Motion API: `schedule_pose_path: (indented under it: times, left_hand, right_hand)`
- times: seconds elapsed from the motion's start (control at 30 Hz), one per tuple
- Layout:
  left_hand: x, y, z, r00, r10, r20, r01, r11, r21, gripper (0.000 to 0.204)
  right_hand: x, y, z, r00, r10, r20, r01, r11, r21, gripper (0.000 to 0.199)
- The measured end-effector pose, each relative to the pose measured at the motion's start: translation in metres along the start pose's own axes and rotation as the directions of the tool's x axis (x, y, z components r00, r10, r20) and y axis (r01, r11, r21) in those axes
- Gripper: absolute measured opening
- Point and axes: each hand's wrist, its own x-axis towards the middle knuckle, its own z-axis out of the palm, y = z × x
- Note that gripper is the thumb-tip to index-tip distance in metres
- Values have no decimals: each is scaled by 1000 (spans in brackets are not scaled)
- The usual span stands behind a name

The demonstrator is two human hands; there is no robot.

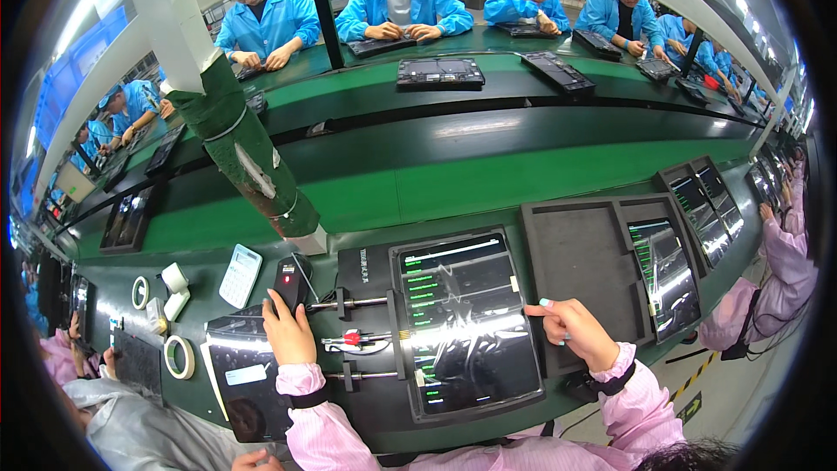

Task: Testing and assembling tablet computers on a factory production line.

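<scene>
The left hand point(289, 333), fingers loosely spread, is at a glossy dark panel's point(248, 406) edge, while the right hand point(575, 330), forefinger extended, others curled, meets a rectangular, wrinkled-film-covered tablet point(466, 331) on the black fixture point(364, 410).

Above the tablet point(466, 310), the space between the left hand point(289, 331) and the right hand point(571, 324) lies open from overhead. Lower down, two metal rods point(370, 302) cross the way from the left hand to the tablet. A black box point(291, 281) stands just beyond the left fingertips, and a green post point(253, 166) rises behind it, blocking a straight reach back. A strip of counter point(392, 238) runs behind the tablet. Rightward, the tray's point(571, 249) raised rim stands close; its left compartment offers room.
</scene>
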Motion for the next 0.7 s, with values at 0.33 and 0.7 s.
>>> schedule_pose_path:
  times: [0.33, 0.7]
  left_hand:
    - [-4, 26, -28, 956, -1, -294, -55, 982, -183, 54]
    - [-84, 102, -88, 862, 323, 391, 410, 11, -912, 57]
  right_hand:
    - [-42, -33, 81, 989, -135, -60, 145, 813, 564, 60]
    - [-59, -5, 37, 994, -111, -16, 104, 853, 511, 73]
